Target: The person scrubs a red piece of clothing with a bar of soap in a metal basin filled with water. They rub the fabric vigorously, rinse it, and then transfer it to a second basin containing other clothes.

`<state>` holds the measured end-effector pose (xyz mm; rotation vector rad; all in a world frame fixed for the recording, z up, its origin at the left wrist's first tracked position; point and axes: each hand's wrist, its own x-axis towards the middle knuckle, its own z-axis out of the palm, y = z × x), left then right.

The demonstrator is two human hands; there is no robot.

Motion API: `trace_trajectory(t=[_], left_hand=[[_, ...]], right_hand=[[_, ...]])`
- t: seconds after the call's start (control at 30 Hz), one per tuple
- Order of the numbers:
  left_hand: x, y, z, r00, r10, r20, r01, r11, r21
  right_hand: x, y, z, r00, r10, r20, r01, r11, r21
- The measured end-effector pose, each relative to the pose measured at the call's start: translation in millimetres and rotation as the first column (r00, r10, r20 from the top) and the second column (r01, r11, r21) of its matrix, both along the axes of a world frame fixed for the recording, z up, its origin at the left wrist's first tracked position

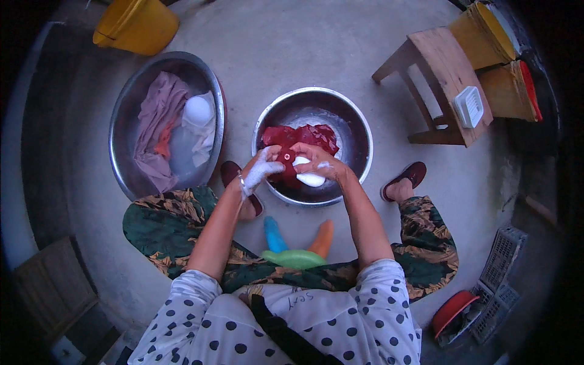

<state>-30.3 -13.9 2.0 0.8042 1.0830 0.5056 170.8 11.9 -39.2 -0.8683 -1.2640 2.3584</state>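
Note:
A round steel basin [367, 143] stands on the floor in front of me, with a wet dark red cloth [304, 135] in it. Suds cover part of my left hand [261, 169], whose fingers pinch a bunched part of the cloth bearing a small pale round spot. My right hand [321, 163] is curled over a smooth white bar of soap [311, 179], held close against that cloth. Both hands are over the near half of the basin, almost touching each other. The fingers partly hide the soap and the gripped fabric.
To the left, an oval steel tub [115, 131] holds mauve cloth [161, 103] and a white cup-shaped piece [199, 111]. A wooden stool [447, 61] at right carries a white soap dish [469, 107]. Yellow buckets [137, 27] stand farther off; grey crates [502, 258] lie lower right.

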Motion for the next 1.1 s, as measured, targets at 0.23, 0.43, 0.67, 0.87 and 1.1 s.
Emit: trace_trajectory(t=[0.23, 0.43, 0.67, 0.87, 1.1], left_hand=[[-5.4, -9.4, -16.1, 0.776, -0.166, -0.608, 0.423, 0.853, 0.307], [14.1, -13.7, -60.8, 0.915, 0.378, 0.142, -0.379, 0.925, -0.025], [25.2, -24.5, -42.8, 0.882, 0.462, 0.094, -0.456, 0.887, -0.075], [15.9, -13.1, -34.2, 0.839, 0.515, 0.178, -0.498, 0.857, -0.131], [19.9, -18.8, -23.9, 0.896, 0.138, -0.421, -0.005, 0.953, 0.302]], right_hand=[[44.3, 6.8, 1.9, 0.921, -0.385, -0.057, 0.365, 0.904, -0.224], [-2.5, -0.9, -1.5, 0.460, -0.847, 0.268, 0.615, 0.521, 0.591], [-49.3, -50.4, -81.6, 0.622, -0.668, 0.409, 0.285, 0.679, 0.676], [-36.9, -32.5, -41.0, 0.500, -0.828, 0.252, 0.598, 0.541, 0.591], [-42.1, -53.5, -115.0, 0.651, -0.684, 0.329, 0.342, 0.651, 0.677]])
